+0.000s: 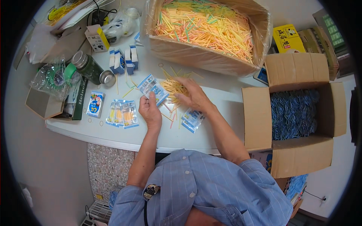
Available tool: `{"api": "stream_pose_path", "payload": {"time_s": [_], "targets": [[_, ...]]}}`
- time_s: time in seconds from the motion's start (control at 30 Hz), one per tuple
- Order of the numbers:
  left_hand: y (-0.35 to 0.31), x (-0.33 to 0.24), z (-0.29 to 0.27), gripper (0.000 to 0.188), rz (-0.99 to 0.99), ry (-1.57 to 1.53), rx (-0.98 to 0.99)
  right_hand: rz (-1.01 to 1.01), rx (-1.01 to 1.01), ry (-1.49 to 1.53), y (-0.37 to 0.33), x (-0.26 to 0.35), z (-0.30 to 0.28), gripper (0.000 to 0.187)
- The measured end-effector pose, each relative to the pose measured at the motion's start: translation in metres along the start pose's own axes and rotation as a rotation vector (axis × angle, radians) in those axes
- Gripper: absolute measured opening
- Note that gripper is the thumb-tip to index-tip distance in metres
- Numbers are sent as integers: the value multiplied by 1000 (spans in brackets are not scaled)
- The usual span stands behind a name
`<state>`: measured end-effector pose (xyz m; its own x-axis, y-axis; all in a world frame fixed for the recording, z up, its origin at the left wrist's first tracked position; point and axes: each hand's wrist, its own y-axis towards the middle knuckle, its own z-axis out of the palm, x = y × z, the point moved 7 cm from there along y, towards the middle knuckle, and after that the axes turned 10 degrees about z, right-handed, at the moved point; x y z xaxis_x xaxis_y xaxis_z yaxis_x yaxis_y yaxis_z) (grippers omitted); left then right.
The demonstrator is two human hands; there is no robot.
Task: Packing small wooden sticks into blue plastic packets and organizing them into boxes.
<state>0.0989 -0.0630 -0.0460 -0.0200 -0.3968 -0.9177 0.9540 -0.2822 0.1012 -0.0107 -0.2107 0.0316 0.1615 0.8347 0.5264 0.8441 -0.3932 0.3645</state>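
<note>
My left hand (pixel 151 113) is closed on a small blue-and-white printed plastic packet (pixel 151 89), pinching its lower end with the thumb on top. Just right of it, my right hand (pixel 197 97) reaches over a loose pile of thin pastel sticks (pixel 171 86), mostly yellow. Its thumb and fingers are apart at the pile, and some fingertips are hard to make out among the sticks. Below the right wrist lie more flat blue-and-white packets (pixel 193 119). Left of my left hand, several clear packets with sticks inside (pixel 122 113) lie overlapping on the white table (pixel 169 140).
A big lined carton (pixel 203 51) full of pastel sticks stands at the back. At right, an open cardboard box (pixel 257 116) holds dark blue bundled pieces. A green flask (pixel 88 67), small blue-and-white boxes (pixel 117 62), a printed pack (pixel 95 103) and rubber bands stand or lie left.
</note>
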Motion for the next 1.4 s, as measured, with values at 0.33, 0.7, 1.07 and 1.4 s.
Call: {"api": "stream_pose_path", "payload": {"time_s": [0.33, 0.7, 1.07, 1.4], "targets": [[-14, -50, -44, 18, 19, 49, -33, 557, -16, 19, -38, -41, -27, 40], [-37, -23, -40, 16, -80, 33, 107, 463, 178, -321, -29, -26, 15, 30], [-29, -33, -40, 19, -83, 1, 83, 558, 84, -28, -25, -48, -4, 16], [17, -22, 46, 22, -270, -242, 133, 913, 416, 1116, -40, -19, 2, 20]]}}
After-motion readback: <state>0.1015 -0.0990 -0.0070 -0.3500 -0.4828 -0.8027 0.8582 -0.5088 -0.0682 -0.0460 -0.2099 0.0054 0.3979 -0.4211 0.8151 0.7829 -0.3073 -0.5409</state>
